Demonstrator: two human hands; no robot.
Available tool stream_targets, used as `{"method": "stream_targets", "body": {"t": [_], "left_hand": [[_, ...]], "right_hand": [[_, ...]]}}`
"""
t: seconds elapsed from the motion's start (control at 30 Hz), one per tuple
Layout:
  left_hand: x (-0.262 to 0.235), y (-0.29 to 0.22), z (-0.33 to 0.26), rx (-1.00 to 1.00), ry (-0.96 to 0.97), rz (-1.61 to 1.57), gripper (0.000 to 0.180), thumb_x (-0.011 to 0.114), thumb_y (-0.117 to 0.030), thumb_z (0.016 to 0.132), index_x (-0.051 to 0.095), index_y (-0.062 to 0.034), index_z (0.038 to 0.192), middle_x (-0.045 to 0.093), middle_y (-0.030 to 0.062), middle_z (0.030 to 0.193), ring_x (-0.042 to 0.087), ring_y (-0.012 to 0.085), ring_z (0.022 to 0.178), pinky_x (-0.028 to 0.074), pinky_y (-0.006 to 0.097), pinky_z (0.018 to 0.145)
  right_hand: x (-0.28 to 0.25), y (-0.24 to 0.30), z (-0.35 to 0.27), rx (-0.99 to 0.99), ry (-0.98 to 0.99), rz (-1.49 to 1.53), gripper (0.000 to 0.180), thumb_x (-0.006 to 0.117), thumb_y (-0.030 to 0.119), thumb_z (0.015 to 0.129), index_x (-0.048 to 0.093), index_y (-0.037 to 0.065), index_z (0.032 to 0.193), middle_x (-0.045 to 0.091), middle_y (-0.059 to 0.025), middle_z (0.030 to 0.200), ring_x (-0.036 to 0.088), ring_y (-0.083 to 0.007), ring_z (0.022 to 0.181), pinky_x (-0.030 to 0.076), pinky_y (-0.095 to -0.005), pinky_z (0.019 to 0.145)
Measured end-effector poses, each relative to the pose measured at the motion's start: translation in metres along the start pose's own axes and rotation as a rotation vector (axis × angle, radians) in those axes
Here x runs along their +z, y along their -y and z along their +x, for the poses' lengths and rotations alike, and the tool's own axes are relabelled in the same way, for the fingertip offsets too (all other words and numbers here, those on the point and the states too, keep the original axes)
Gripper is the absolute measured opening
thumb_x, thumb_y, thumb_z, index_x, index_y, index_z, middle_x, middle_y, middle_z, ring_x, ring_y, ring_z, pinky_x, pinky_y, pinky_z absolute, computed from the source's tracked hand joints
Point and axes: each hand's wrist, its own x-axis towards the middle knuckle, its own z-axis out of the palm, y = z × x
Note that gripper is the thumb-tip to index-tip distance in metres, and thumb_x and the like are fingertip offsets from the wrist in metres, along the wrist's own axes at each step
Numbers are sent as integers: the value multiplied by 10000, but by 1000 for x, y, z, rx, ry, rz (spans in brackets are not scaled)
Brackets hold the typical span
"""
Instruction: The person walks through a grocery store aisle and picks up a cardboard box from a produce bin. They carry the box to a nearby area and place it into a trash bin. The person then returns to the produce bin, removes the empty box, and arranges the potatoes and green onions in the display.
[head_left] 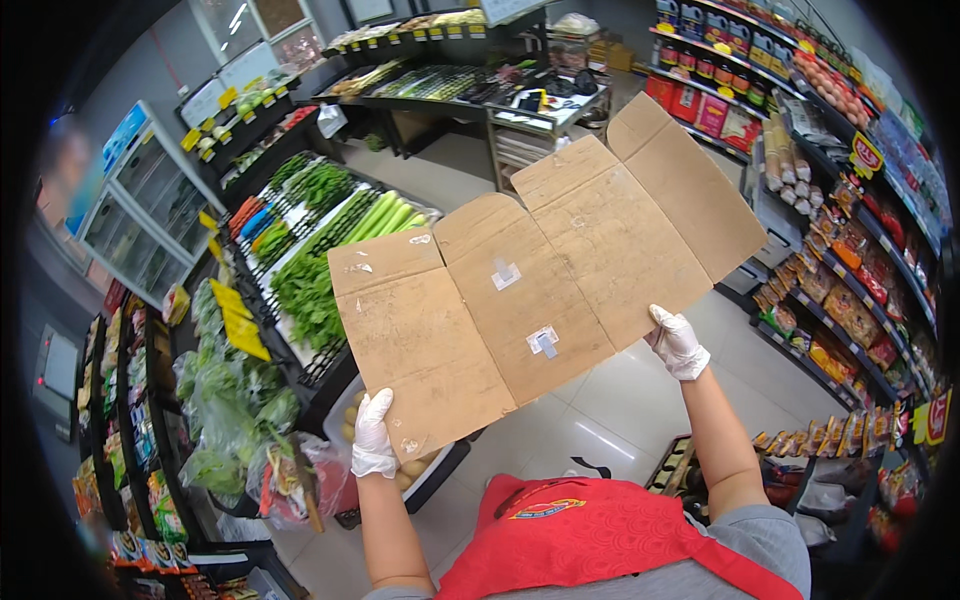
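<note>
A person in a red apron (590, 530) over a grey top stands in a grocery aisle, both arms raised, holding a flattened cardboard box (540, 280) spread open in front of them. Both hands wear thin white gloves.

The left hand (373, 436) is clamped on the bottom-left corner of the cardboard, fingers wrapped over the edge. The right hand (677, 343) grips the lower right edge, approx. midway along that side, fingers curled onto the board. The box is held up in the air, tilted so its right end sits higher than its left; its flaps fan out along the top. Two bits of leftover tape (542, 342) are stuck near the middle of the board.

To the person's left, w/ the cardboard partly in front of it, is a produce rack (310, 250) loaded w/ leafy greens and long pale-green stalks. Nearer the left hand, bagged greens (235, 410) hang low, and a tray of roundish tan veg (415, 468) sits just below the cardboard's corner. On the right, shelves of packaged goods (850, 270) run along the aisle. The floor is pale tile (600, 410).
</note>
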Motion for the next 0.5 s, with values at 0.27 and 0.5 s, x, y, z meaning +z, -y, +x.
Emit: {"method": "stream_targets", "body": {"t": [0.27,0.5], "left_hand": [[126,52,126,-114,62,-39,416,656,-165,881,568,-37,1267,667,121,1158,678,284,994,572,430,864],[201,90,276,-138,167,-46,487,660,-197,886,534,-27,1325,655,136,1205,676,295,1021,567,429,880]], "right_hand": [[-79,70,80,-144,-210,104,365,596,113,976,524,-6,1314,620,-98,1292,621,-221,1164,519,-363,982],[-111,141,190,-193,-256,59,401,591,113,977,497,20,1355,603,-99,1327,601,-242,1210,496,-392,1031]]}}
